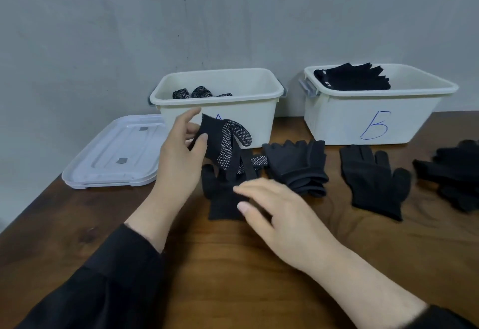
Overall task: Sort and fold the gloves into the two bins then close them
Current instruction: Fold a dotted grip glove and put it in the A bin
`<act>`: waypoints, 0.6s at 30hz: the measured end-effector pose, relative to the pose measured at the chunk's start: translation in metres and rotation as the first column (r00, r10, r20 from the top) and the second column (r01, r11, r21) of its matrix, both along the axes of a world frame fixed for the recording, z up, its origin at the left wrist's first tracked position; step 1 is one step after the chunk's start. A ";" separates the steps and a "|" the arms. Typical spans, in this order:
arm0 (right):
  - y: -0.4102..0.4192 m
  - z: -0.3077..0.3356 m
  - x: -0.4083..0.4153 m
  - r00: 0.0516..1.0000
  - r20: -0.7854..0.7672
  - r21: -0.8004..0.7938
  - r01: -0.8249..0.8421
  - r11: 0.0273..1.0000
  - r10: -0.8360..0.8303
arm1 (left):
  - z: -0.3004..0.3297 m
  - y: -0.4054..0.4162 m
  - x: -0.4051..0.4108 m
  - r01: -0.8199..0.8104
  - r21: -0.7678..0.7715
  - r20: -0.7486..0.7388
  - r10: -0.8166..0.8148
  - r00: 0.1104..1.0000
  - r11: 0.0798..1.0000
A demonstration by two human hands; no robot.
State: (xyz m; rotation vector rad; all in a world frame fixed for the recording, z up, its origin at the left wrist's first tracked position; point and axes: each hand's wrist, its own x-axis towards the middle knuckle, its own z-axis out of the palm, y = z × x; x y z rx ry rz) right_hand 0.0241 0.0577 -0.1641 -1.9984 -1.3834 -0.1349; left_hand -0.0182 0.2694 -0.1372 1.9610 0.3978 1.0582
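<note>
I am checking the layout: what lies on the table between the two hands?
In the head view, a plain black glove lies there, under the right hand's fingertips.

We take this for a plain workroom or storage corner, not a home: a bare grey plaster wall (129, 30) (scuffed and speckled) rises at the far side behind a dark wooden table (233, 264), with two hand-lettered white bins (373, 121) and stacked lids (114, 157) at left.
</note>
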 end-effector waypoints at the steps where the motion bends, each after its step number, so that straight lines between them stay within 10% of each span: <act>1: -0.003 0.003 0.003 0.999 -0.025 0.102 0.042 0.994 -0.039 | 0.007 -0.006 -0.002 0.053 -0.030 0.028 -0.052 0.998 0.998; 5: -0.012 0.012 0.017 0.966 -0.175 0.367 0.244 0.898 -0.191 | 0.031 -0.028 -0.005 0.205 -0.053 0.057 -0.202 0.978 0.977; 14: -0.033 0.045 0.031 0.864 -0.485 0.360 0.338 0.870 -0.135 | 0.068 -0.084 0.002 0.416 0.116 -0.131 -0.401 0.906 0.902; 18: -0.046 0.064 0.041 0.827 -0.555 0.395 0.356 0.847 -0.089 | 0.068 -0.106 0.018 0.529 -0.013 0.056 -0.528 0.847 0.848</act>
